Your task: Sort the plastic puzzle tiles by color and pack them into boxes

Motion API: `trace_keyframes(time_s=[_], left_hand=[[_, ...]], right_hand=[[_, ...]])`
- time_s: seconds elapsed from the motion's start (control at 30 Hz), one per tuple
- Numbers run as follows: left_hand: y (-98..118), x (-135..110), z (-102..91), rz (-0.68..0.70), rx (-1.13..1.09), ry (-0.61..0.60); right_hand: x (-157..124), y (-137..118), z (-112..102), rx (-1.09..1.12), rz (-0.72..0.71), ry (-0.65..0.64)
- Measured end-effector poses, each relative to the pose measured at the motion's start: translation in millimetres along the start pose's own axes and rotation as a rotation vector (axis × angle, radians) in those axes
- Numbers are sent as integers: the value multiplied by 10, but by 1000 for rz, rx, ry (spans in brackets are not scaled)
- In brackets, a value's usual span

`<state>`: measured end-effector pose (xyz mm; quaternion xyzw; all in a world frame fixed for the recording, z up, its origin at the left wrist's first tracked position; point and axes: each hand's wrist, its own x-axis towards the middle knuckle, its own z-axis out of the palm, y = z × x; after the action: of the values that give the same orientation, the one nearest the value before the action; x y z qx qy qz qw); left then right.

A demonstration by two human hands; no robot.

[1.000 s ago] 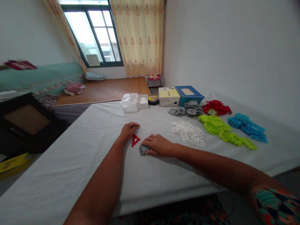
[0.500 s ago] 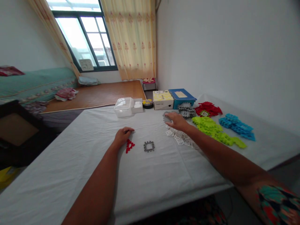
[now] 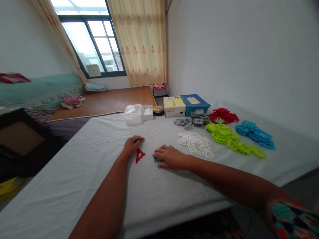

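My left hand (image 3: 132, 146) rests on the white cloth with its fingers curled together. A small dark bit shows at the fingertips, too small to make out. Just below that hand lies a red triangular interlocking plastic piece (image 3: 140, 155) with notched edges. My right hand (image 3: 170, 157) bends over a grey square interlocking piece (image 3: 157, 160), thumb and fingers at its edges, covering most of it. Beyond the right hand spreads a pile of white window-like pieces (image 3: 195, 142).
Grey pieces (image 3: 199, 119), red pieces (image 3: 223, 116), lime-green pieces (image 3: 224, 136) and blue pieces (image 3: 254, 134) lie heaped at the right. Along the back stand a clear plastic box (image 3: 133, 114), a round tin (image 3: 158, 110), a yellow box (image 3: 174, 107) and a blue box (image 3: 194, 104).
My right hand has come from the grey pieces at the back toward me, onto the grey square piece. The white pile is uncovered now. My left hand stays nearly where it was.
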<state>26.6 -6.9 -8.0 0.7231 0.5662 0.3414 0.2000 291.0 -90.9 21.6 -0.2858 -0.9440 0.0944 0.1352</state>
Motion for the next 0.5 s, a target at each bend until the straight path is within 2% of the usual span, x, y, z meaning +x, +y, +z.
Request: trace_keyframes(time_s=[0.2, 0.4, 0.5], left_hand=[[-1, 3, 0, 7, 14, -3], [24, -4, -14, 19, 5, 13], [34, -4, -20, 16, 1, 4]], right_hand=[[-94, 158, -15, 133, -54, 103], [-170, 247, -136, 131, 82, 206], [-220, 488, -279, 95, 186, 317]])
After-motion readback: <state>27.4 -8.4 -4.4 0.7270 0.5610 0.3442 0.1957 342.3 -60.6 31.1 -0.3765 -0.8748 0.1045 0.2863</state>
